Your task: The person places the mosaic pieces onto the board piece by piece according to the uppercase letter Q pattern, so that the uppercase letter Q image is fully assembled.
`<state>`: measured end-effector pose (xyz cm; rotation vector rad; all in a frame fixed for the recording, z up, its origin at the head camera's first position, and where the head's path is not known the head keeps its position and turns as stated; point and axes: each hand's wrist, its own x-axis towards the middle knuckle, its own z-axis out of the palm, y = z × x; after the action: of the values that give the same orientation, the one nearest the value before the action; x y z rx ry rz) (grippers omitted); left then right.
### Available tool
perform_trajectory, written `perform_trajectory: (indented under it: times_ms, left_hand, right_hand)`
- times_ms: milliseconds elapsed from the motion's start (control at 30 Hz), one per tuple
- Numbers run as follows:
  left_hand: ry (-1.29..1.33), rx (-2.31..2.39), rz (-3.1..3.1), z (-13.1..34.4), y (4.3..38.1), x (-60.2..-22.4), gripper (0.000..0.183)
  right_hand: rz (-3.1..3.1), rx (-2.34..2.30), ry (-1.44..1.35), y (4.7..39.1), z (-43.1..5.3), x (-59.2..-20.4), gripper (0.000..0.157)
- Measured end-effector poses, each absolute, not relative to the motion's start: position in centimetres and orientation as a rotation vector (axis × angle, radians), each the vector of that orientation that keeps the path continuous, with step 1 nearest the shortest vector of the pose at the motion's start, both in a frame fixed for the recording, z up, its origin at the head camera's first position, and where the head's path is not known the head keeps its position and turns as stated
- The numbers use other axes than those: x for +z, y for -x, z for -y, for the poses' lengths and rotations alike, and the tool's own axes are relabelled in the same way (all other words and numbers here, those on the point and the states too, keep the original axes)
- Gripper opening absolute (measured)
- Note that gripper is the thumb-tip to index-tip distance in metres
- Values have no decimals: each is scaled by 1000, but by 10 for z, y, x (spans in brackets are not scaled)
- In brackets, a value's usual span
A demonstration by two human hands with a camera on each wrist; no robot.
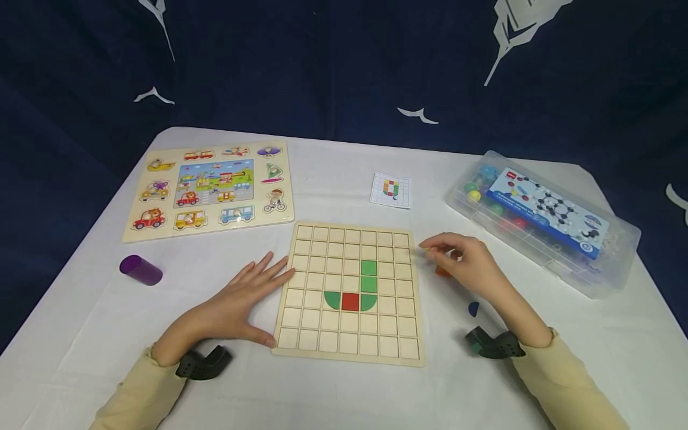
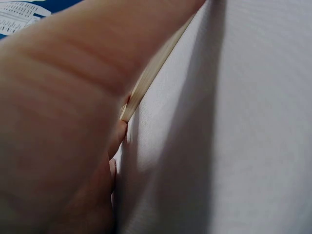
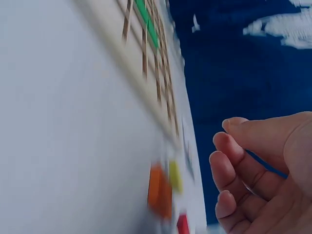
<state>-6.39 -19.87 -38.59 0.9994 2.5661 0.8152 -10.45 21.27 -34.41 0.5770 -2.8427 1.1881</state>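
Note:
A square wooden grid board (image 1: 317, 313) lies in the middle of the table, with green tiles (image 1: 368, 276) and a red tile (image 1: 350, 301) set in it as a hook shape. My left hand (image 1: 236, 304) spreads its fingers flat against the board's left edge, the thumb at the lower corner. Just past the right edge, my right hand (image 1: 467, 263) holds thumb and forefinger together; a thin yellow piece (image 1: 426, 248) shows at the fingertips in the head view. The right wrist view does not show it there. Beneath that hand are orange pieces (image 3: 158, 192), partly hidden in the head view.
A small pattern card (image 1: 390, 190) lies beyond the board. At the back right is a clear plastic box (image 1: 543, 224); a picture puzzle (image 1: 209, 191) is at the back left. A purple cylinder (image 1: 141, 270) lies left, and a dark blue piece (image 1: 473, 309) near the right wrist.

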Motion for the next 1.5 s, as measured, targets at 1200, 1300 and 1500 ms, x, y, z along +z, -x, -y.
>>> perform_trajectory:
  times_ms: [1200, 1300, 1500]
  left_hand:
    - [-1000, 825, -2561, 199, 63, -386, 118]
    - [-999, 815, -2563, 199, 64, -386, 118]
    - [-994, 824, -2555, 199, 64, -385, 117]
  right_hand:
    - [2942, 1008, -484, 92, -243, -368, 29]
    - [2936, 988, -497, 92, -242, -367, 28]
    - [2940, 956, -483, 94, -241, -361, 19]
